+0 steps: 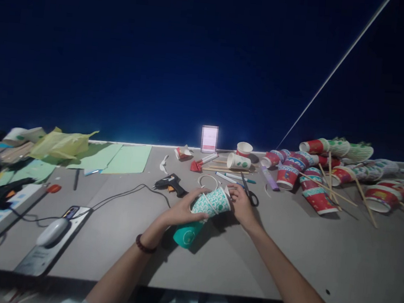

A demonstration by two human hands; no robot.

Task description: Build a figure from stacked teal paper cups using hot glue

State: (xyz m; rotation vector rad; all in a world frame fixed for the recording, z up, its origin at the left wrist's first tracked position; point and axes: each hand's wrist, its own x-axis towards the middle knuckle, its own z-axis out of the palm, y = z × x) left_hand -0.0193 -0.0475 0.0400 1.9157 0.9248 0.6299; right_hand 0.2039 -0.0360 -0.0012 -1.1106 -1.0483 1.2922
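Observation:
My left hand [185, 209] is wrapped round a white paper cup [216, 201] with a green scale pattern, tilted with its mouth to the right. A thin pale line, perhaps a strip, crosses its side. The fingers of my right hand [241, 204] are closed at the cup's rim, where a small white flap sticks up. Just under the patterned cup, a plain green paper cup [187, 234] points down towards me; whether the two are joined is hidden by my left hand. Black scissors [253, 198] lie just beyond my right hand.
A black glue gun [170, 183] lies left of my hands, its cord trailing to a power strip [6, 218]. Nearby is a phone [44, 255]. Loose paper cups [238, 161] and pens stand behind. Stacked cups with sticks [314, 191] crowd the right; green paper [130, 159] lies back left.

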